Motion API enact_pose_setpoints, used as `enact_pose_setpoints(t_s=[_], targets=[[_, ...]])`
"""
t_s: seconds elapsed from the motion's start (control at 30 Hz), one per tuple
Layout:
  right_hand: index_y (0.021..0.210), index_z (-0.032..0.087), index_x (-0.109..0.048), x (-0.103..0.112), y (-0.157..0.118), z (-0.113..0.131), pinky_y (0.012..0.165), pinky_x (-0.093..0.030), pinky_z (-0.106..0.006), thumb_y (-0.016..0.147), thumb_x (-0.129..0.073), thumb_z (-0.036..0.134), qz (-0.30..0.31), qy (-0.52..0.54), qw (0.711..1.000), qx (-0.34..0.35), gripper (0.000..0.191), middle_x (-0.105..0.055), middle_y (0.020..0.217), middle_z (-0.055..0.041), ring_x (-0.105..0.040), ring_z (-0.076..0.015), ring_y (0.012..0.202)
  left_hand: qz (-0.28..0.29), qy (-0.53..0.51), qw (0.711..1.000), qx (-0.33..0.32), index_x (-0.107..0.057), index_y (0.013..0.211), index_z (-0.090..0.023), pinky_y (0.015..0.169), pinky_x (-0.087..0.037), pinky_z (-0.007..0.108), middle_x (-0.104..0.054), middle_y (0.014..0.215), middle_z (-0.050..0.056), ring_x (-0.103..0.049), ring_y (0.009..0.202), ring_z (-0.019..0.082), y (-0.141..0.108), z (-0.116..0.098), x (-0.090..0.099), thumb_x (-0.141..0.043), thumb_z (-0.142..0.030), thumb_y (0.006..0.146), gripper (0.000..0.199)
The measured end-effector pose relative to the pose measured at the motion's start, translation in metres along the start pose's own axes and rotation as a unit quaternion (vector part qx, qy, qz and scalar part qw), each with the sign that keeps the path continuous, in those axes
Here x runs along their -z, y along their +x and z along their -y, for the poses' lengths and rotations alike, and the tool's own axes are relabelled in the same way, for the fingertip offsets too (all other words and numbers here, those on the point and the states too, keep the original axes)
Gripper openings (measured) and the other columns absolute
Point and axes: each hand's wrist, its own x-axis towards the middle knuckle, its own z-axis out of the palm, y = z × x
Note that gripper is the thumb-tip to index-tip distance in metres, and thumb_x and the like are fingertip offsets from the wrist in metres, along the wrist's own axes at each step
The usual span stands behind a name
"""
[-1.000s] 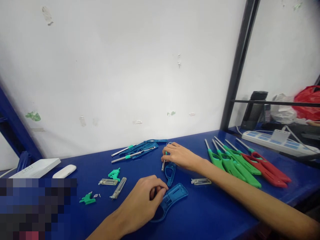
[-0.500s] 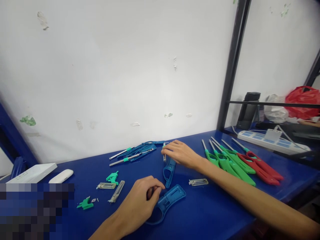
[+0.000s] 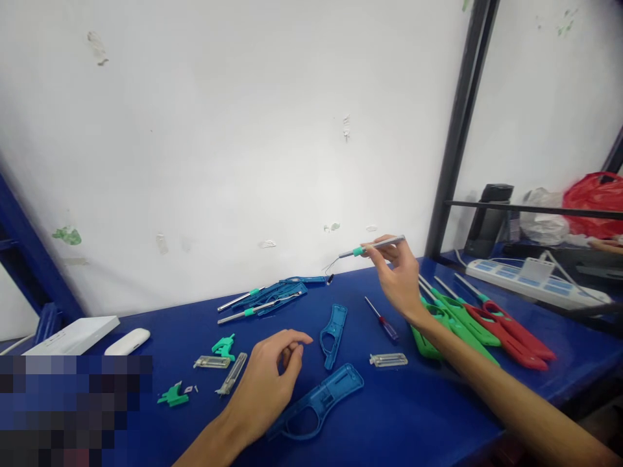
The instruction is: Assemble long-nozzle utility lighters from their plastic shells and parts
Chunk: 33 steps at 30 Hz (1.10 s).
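Observation:
My right hand (image 3: 398, 279) is raised above the back of the table, pinching a metal lighter tube (image 3: 392, 241) with a green collar. Thin wires (image 3: 333, 264) dangle from the tube's left end, with a small black piece (image 3: 329, 279) at the bottom. Over the front of the table, my left hand (image 3: 271, 364) is half curled with nothing visible in it, its forefinger and thumb apart. A blue lighter shell half (image 3: 335, 389) lies beside it, partly behind the hand. Further back is a smaller blue shell piece (image 3: 333, 334). A screwdriver (image 3: 384, 321) lies below my right hand.
Clear fuel tanks (image 3: 388, 360) and green plastic parts (image 3: 174, 395) are scattered about. More tubes and blue shells (image 3: 287, 288) lie by the wall. Green lighters (image 3: 470, 324) and red lighters (image 3: 523, 334) are at right, near a power strip (image 3: 540, 282). A white box (image 3: 73, 335) stands left.
My right hand has lifted the metal tube off the table and moved right, uncovering the screwdriver. My left hand has drawn slightly left, away from the blue shell half, and its fingers have parted.

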Motion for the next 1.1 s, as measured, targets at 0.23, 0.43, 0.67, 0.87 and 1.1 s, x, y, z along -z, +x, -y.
enact_pose_setpoints(t_s=[0.23,0.43,0.67,0.87,1.1], targets=[[0.128,0.016,-0.060,-0.006,0.000,-0.008,0.083,-0.060,-0.039,0.100,-0.063,0.041,0.016,0.136,0.982,-0.133,0.038,-0.066,0.119,-0.0083,-0.068,-0.0194,0.098,-0.035,-0.029,0.999,0.007,-0.068,0.112,-0.020,0.066,-0.041,0.030,-0.060,0.076,0.000,-0.052,0.068,0.018,0.004,0.003,0.000,-0.044,-0.034,0.099,0.031],[0.126,0.016,-0.061,-0.016,-0.014,-0.005,0.082,-0.060,-0.038,0.099,-0.064,0.041,0.086,0.206,0.947,-0.230,0.037,-0.066,0.117,-0.0078,-0.068,-0.0189,0.096,-0.070,-0.048,0.996,0.022,-0.063,0.121,-0.022,0.067,-0.041,0.030,-0.061,0.088,0.002,-0.051,0.071,0.018,0.002,0.008,-0.001,-0.047,-0.038,0.101,0.031],[0.124,0.016,-0.061,-0.024,-0.031,0.012,0.079,-0.060,-0.036,0.100,-0.064,0.040,0.180,0.264,0.903,-0.288,0.035,-0.066,0.114,-0.0070,-0.068,-0.0176,0.092,-0.074,-0.094,0.992,0.033,-0.065,0.129,-0.022,0.080,-0.044,0.033,-0.065,0.113,0.007,-0.057,0.087,0.020,0.004,0.003,0.008,-0.047,-0.047,0.101,0.042],[0.122,0.016,-0.062,-0.032,-0.045,0.022,0.073,-0.060,-0.032,0.100,-0.063,0.040,0.273,0.297,0.860,-0.314,0.033,-0.067,0.108,-0.0056,-0.067,-0.0148,0.084,0.007,-0.180,0.982,0.057,-0.070,0.129,-0.021,0.074,-0.044,0.032,-0.075,0.107,0.007,-0.057,0.081,0.019,0.007,0.004,0.006,-0.046,-0.058,0.101,0.052],[0.122,0.016,-0.062,-0.037,-0.056,0.032,0.072,-0.060,-0.031,0.100,-0.063,0.040,0.329,0.307,0.837,-0.310,0.032,-0.068,0.105,-0.0046,-0.067,-0.0136,0.080,0.067,-0.266,0.960,0.063,-0.079,0.099,-0.014,0.065,-0.038,0.028,-0.067,0.075,0.004,-0.049,0.067,0.014,0.008,0.005,0.005,-0.060,-0.058,0.094,0.048]])
